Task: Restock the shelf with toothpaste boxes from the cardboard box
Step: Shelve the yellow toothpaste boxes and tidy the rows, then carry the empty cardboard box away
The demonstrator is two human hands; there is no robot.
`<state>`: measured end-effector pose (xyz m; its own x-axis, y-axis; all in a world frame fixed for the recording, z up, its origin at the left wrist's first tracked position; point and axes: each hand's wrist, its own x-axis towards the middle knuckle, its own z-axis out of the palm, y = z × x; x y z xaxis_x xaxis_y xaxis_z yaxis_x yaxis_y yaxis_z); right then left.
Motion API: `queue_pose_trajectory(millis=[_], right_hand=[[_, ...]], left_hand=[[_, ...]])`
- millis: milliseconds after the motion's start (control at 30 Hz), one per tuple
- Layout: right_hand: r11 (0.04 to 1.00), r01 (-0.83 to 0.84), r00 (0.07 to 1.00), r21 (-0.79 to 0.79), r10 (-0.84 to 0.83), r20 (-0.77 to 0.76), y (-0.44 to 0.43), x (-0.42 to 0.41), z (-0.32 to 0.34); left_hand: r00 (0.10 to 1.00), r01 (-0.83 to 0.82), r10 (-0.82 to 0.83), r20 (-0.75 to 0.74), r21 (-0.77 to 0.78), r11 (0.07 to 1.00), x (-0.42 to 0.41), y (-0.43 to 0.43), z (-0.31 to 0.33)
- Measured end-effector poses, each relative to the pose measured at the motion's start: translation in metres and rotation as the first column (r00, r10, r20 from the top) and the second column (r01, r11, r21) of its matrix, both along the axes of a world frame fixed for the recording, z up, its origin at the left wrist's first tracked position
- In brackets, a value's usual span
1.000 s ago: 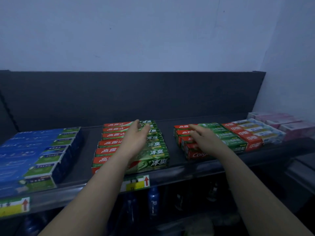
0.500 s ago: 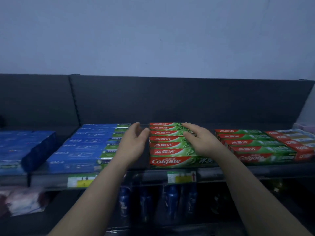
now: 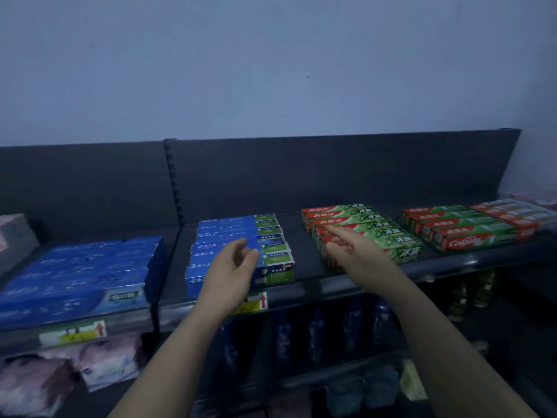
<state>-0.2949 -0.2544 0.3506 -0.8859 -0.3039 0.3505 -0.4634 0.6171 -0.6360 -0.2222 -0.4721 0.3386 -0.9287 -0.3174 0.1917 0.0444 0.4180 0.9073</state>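
Toothpaste boxes lie in stacks on the dark shelf [image 3: 304, 289]. My left hand [image 3: 230, 268] hovers in front of the blue-and-green stack [image 3: 238, 233], fingers loosely curled, holding nothing. My right hand [image 3: 351, 250] reaches out with straight fingers over the left end of the red-and-green stack [image 3: 373, 227]; whether it touches the boxes I cannot tell. A second red-and-green Colgate stack [image 3: 461, 229] lies further right. The cardboard box is out of view.
A wider blue stack [image 3: 81, 276] fills the shelf's left section. Red-and-white boxes [image 3: 518, 212] sit at the far right. Price tags [image 3: 253, 303] hang on the shelf edge. Blue bottles [image 3: 316, 330] and pink packs [image 3: 99, 360] stand on the lower shelves.
The view has swung, so the stacks sit further right in frame. My left hand has left the red-and-green stack and is now before the blue one; my right hand still reaches the red-and-green stack.
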Motion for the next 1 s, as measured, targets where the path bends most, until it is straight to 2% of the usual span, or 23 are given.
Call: queue_pose_trajectory(millis=[100,267,433,633,767,1000], right_hand=[[0.997,0.075,0.997,-0.015,-0.075,0.003,0.007,0.035,-0.009],[0.972,0.235,0.965,-0.027,-0.23,0.125,0.046,0.093,-0.031],[0.894,0.446,0.88,-0.041,-0.429,0.204,0.108,0.158,-0.074],[0.723,0.69,0.664,0.038,-0.654,0.363,0.197,0.251,-0.135],[0.546,0.836,0.472,0.056,-0.767,0.435,0.246,0.32,-0.168],[0.244,0.967,0.18,0.07,-0.854,0.488,0.299,0.418,-0.229]], left_hand=[[0.998,0.058,-0.058,0.016,0.002,0.998,0.01,-0.002,-0.006],[0.982,0.187,-0.187,0.008,-0.03,0.982,0.02,0.029,-0.02],[0.903,0.426,-0.421,0.087,-0.045,0.904,0.038,0.095,-0.045],[0.759,0.628,-0.608,0.234,-0.018,0.778,0.062,0.197,-0.096],[0.624,0.741,-0.706,0.335,0.035,0.671,0.086,0.264,-0.136],[0.396,0.879,-0.774,0.494,0.041,0.476,0.13,0.361,-0.201]])
